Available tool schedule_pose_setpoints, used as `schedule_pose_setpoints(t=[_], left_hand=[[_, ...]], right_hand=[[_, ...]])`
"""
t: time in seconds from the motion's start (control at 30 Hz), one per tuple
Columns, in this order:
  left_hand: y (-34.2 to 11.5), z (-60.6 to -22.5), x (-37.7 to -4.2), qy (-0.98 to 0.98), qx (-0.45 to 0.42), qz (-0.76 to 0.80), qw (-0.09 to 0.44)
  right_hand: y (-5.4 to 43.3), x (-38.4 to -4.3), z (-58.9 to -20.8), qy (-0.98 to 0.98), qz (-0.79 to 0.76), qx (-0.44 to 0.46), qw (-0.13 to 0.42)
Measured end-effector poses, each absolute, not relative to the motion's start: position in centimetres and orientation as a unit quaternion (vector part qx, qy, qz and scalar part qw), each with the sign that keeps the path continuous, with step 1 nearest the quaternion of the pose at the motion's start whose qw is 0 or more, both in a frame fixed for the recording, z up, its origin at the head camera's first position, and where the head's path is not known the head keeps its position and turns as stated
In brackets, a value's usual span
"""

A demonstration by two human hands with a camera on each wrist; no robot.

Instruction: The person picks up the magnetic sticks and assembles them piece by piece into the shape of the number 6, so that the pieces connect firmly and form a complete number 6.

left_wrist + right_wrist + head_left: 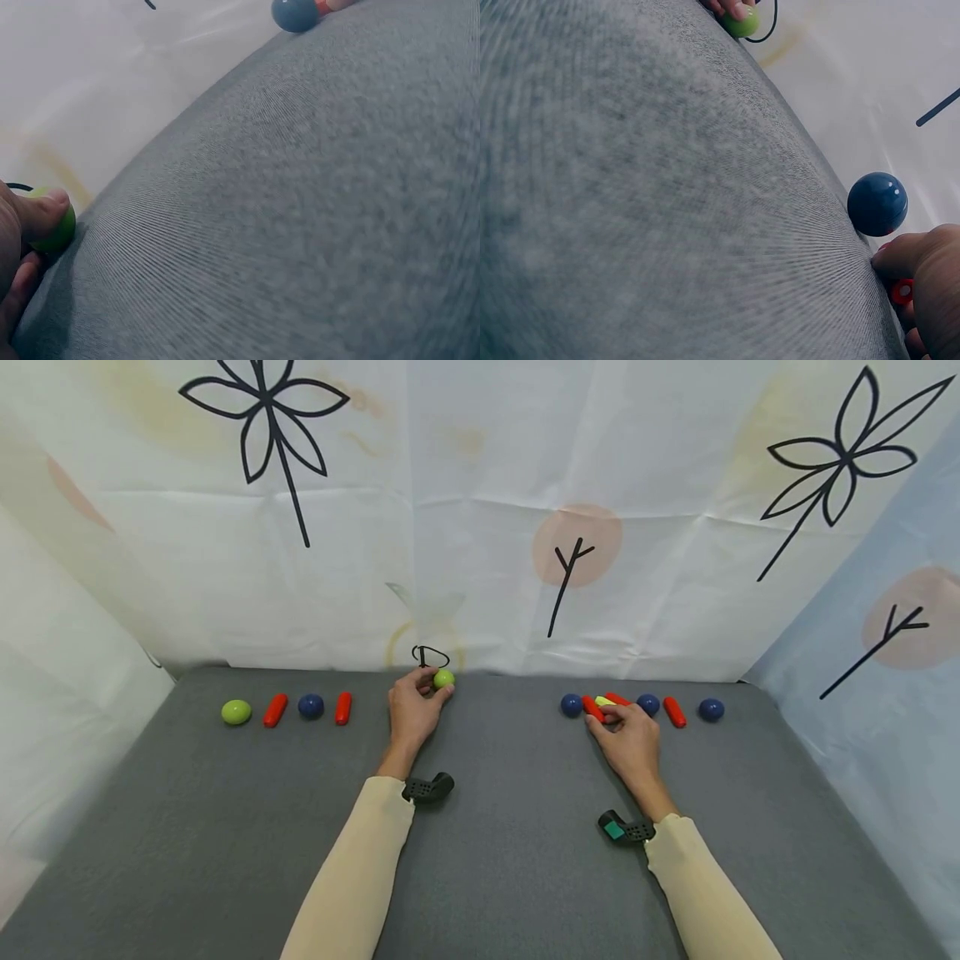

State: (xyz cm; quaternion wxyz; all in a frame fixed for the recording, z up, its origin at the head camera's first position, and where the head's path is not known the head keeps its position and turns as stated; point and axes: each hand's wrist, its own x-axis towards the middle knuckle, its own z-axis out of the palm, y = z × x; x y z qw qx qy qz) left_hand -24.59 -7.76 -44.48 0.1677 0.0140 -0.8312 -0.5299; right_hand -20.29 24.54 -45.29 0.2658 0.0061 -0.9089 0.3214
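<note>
Near the table's back edge my left hand (412, 717) pinches a lime-green ball (444, 678) between thumb and fingers; in the left wrist view the thumb lies across this green ball (60, 234). My right hand (632, 745), farther right, holds a red cylinder (592, 707) between thumb and fingertips. Just left of that cylinder sits a dark blue ball (572, 705), also seen in the right wrist view as a glossy blue ball (877, 204). Behind the right fingers show a yellow-green piece (603, 701) and another red cylinder (618, 698), both partly hidden.
Leftward stand a green ball (236, 712), a red cylinder (275, 710), a blue ball (311, 706) and a second red cylinder (342, 708). Right of my right hand are blue balls (711, 710) and a red cylinder (675, 712). A patterned white cloth (480, 593) rises behind the grey table (510, 827).
</note>
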Motion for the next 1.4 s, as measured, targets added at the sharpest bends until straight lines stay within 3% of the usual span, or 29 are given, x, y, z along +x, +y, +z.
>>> schedule_pose_setpoints(t=[1.4], left_hand=[[-7.9, -44.7, -24.7, -0.839, 0.001, -0.516, 0.175]], right_hand=[[24.3, -19.9, -43.7, -0.884, 0.369, 0.009, 0.288]])
